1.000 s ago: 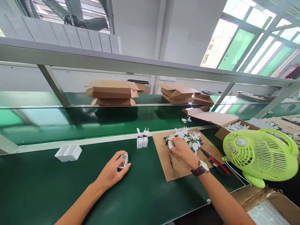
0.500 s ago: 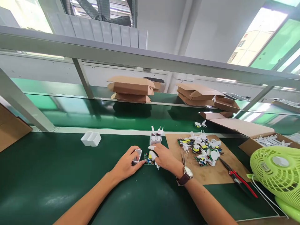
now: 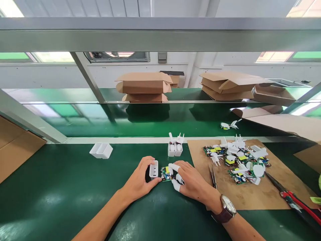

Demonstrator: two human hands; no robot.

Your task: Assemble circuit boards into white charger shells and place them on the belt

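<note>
My left hand [image 3: 142,177] is closed on a small white plastic charger casing [image 3: 153,169], which shows slots on the face toward me. Just to its right lies a green circuit board [image 3: 165,174] with a yellow part and small components. White finger covers sit on the fingertips of my right hand [image 3: 187,177], which grips the board's right end; part of the board is hidden under the fingers. Casing and board are close together, end to side. Behind them stand two white casings [image 3: 175,149] with white plug pieces sticking out of the top.
Two more white casings [image 3: 101,150] stand at left. A brown sheet [image 3: 198,152] carries a pile of circuit boards [image 3: 238,159], tweezers [image 3: 213,175] and red-handled pliers [image 3: 288,195]. Cardboard boxes [image 3: 144,83] sit on the shelf behind; another box [image 3: 21,144] is at far left.
The camera view has tilted down and shifted. The casing in my left hand has turned so its slotted face shows. My right hand still grips the board.
</note>
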